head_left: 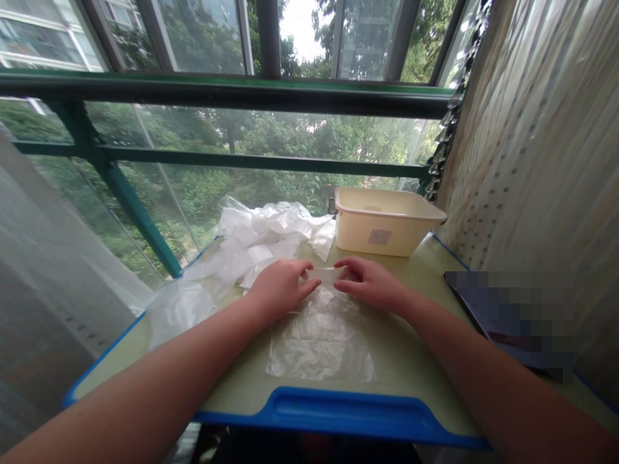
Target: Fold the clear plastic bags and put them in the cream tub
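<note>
Both hands rest on the far edge of a clear plastic bag lying flat on the near middle of the table, the left hand and right hand each pinching its top strip (fingers curled), with a cream tub beyond to the right and a heap of bags far left.

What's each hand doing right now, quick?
Left hand: fingers closed, pinching the top edge of the clear bag on the table.
Right hand: also pinching the same edge.
</note>
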A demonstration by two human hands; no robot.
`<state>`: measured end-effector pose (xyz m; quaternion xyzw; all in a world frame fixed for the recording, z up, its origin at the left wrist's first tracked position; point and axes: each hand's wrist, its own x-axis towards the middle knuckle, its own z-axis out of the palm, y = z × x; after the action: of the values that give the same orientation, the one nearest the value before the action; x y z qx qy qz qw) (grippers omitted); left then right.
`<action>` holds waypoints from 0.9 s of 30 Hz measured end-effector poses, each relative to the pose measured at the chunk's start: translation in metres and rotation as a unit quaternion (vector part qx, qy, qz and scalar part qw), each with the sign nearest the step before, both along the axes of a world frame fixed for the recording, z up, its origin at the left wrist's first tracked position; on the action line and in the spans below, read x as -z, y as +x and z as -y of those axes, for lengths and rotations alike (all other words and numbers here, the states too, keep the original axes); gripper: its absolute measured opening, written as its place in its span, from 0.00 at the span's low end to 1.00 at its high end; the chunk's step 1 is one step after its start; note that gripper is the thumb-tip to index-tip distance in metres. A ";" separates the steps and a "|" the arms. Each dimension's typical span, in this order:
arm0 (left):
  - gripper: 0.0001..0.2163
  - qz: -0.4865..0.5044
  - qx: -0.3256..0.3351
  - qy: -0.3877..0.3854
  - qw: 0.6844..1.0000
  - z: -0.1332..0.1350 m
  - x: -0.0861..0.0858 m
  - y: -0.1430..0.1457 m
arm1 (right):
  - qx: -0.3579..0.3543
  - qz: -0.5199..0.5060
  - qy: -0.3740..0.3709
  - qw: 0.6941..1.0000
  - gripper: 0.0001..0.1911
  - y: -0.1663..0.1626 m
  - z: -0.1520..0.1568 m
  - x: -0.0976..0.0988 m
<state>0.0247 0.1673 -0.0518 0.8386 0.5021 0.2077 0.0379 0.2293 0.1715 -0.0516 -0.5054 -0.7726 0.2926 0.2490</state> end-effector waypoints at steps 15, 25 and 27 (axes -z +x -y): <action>0.09 -0.116 0.158 -0.036 0.980 0.028 -0.016 -0.016 | -0.013 0.065 0.046 0.997 0.17 -0.011 0.000 0.008; 0.09 -0.104 0.155 -0.020 0.982 0.027 -0.016 -0.017 | -0.057 0.053 0.174 0.982 0.04 -0.015 0.007 0.001; 0.10 -0.067 0.134 -0.012 0.989 0.025 -0.020 -0.019 | -0.062 0.042 0.188 0.979 0.04 -0.014 0.007 0.000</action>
<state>0.0059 0.1418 -0.0320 0.9098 0.3892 0.1382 0.0420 0.2153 0.1648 -0.0520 -0.4126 -0.8533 0.1356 0.2886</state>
